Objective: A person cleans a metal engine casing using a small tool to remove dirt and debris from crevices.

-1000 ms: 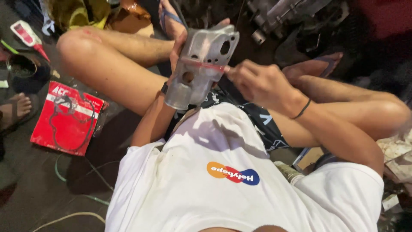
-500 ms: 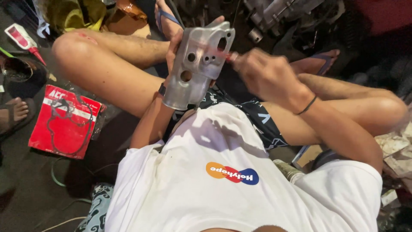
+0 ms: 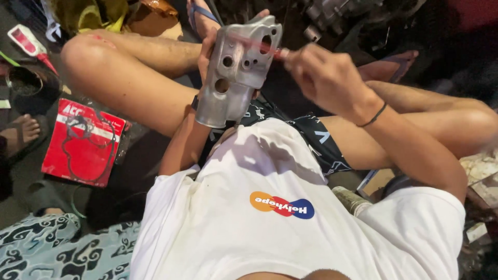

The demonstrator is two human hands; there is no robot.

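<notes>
I sit cross-legged on the floor. My left hand [image 3: 208, 49] grips a grey cast-metal engine cover [image 3: 236, 72] from behind, holding it upright in front of my chest; only the fingers show past its edge. The cover has several round holes in its face. My right hand [image 3: 324, 78] is closed around a thin red-handled tool [image 3: 259, 45], blurred by motion, whose tip lies across the upper part of the cover. A black band sits on my right wrist.
A red gasket packet [image 3: 83, 142] lies on the floor at my left knee. A red-and-white tube [image 3: 31, 44], a dark round tin [image 3: 23, 83] and another person's sandalled foot [image 3: 18, 132] are at far left. Metal engine parts [image 3: 332, 15] lie beyond my feet. Patterned cloth [image 3: 57, 249] is at lower left.
The red tool has shifted up across the cover, from its middle to near the top holes, with my right hand rising and moving right. The cover stays held in my left hand.
</notes>
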